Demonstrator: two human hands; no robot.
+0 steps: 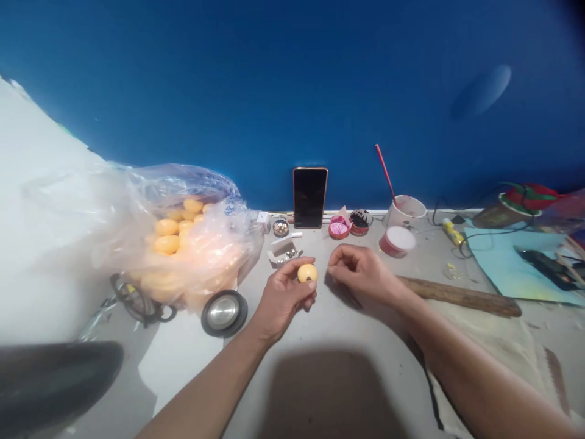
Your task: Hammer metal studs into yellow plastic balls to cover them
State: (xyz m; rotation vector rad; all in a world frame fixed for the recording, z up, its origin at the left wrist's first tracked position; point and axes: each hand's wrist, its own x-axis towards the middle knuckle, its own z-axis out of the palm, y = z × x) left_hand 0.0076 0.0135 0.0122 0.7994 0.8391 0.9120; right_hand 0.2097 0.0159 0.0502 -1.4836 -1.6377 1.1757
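Observation:
Between the thumb and fingers of my left hand is a small pale-yellow ball with a dark spot low on its near side. Just to its right, apart from it, is my right hand, thumb and forefinger pinched together; anything between them is too small to make out. Behind my left hand lies a small open white box with shiny metal bits in it. Past my right hand stand a small cup of pink material and a cup of black material.
At left, a clear plastic bag holds several yellow balls, near a round metal-and-black dish. A phone leans on the blue wall. Rightward are a white tub, a pink-and-white container and a wooden stick.

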